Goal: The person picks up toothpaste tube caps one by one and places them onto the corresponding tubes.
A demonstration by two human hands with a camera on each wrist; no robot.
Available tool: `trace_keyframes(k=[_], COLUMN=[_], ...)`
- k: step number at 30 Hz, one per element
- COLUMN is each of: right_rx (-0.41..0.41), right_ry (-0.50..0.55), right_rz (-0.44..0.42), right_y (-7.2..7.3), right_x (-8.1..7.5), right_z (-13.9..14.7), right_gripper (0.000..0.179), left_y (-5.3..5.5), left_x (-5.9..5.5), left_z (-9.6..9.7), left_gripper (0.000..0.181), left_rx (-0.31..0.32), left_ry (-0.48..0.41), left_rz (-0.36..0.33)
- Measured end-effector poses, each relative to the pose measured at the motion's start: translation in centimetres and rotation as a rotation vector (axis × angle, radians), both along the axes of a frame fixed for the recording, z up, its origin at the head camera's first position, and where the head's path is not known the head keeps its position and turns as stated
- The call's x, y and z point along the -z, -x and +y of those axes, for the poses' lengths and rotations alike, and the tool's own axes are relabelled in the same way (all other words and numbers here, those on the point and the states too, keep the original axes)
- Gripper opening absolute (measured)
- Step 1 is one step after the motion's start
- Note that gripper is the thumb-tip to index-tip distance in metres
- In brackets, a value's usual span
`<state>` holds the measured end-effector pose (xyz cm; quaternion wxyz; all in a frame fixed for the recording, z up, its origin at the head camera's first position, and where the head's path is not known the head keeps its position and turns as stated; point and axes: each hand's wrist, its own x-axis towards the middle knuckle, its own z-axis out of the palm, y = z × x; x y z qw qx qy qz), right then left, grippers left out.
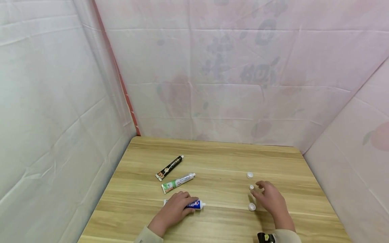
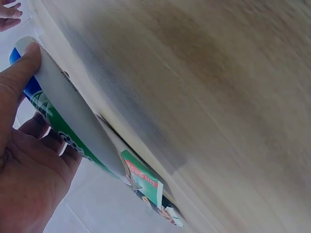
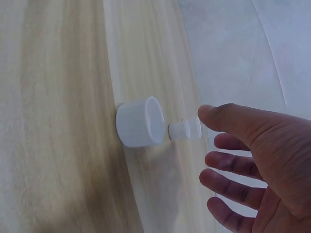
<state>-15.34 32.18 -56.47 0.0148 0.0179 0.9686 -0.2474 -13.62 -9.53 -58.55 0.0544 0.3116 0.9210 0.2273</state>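
Observation:
My left hand (image 1: 176, 209) grips a blue and white toothpaste tube (image 1: 197, 204) near the table's front. In the left wrist view, the thumb presses on this tube (image 2: 73, 104) while the fingers lie along its other side. Over at the right, my right hand (image 1: 271, 199) hovers with spread, slightly bent fingers and holds nothing. Closest to its fingertips is a small white cap (image 1: 251, 187). A larger white cap (image 1: 252, 206) stands nearer the front, and another white cap (image 1: 250, 175) lies farther back. The right wrist view shows the large near cap (image 3: 138, 122) upright, hand apart from it.
Two more tubes lie on the wooden table (image 1: 222, 155) beyond the left hand: a green and white toothpaste tube (image 1: 178, 183) and a black toothpaste tube (image 1: 170, 167). Pale printed cloth walls (image 1: 194, 104) enclose the table at the back and both sides.

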Motion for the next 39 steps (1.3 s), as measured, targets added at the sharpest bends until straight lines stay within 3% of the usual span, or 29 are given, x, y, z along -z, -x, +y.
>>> trace_keyframes(k=[16,26,39], right_rx=[-0.018,-0.027,-0.039], right_ry=[0.058,0.087,0.048], right_rz=[-0.047,-0.08,-0.094], right_y=[1.5,2.2,2.5], right_x=[-0.2,1.0,0.9], right_z=[-0.5,-0.9,-1.2], right_gripper=[0.052,0.047,0.018], left_y=[0.4,0.0,-0.1], left_x=[-0.1,-0.1,-0.3], left_z=[0.0,0.0,-0.1], left_gripper=[0.042,0.041,0.045], left_rx=[0.003,-0.001,-0.021], left_ry=[-0.006,-0.012,-0.024], left_rz=[0.043,0.056,0.065])
